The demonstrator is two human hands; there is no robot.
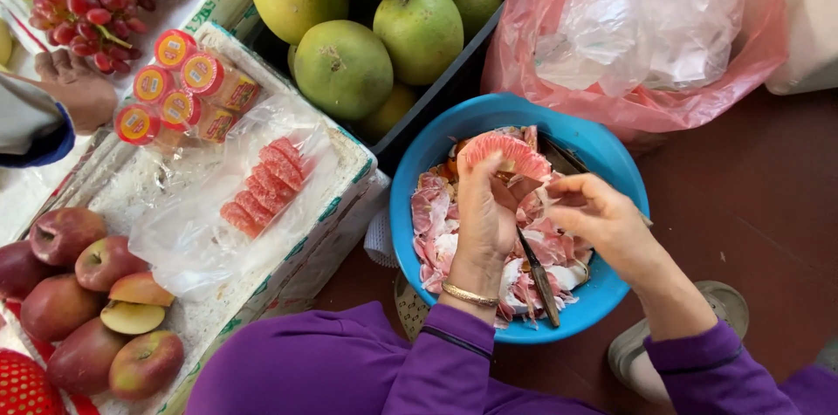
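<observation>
Pomelo segment (506, 156): pink, peeled, curved, skin-edged.

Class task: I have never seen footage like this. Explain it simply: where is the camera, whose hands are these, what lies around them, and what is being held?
There is one picture, from a camera worn on a person's head, looking down at their own two hands. No machine is involved.

The left hand holds a pink pomelo segment over a blue bowl full of pink and white peelings. The right hand pinches the skin at the segment's edge. A knife lies in the bowl.

Beside it, a white box holds a clear bag of peeled segments, small red-lidded cups and apples. Green pomelos fill a dark crate, and grapes lie top left. Another person's hand shows at the left.
</observation>
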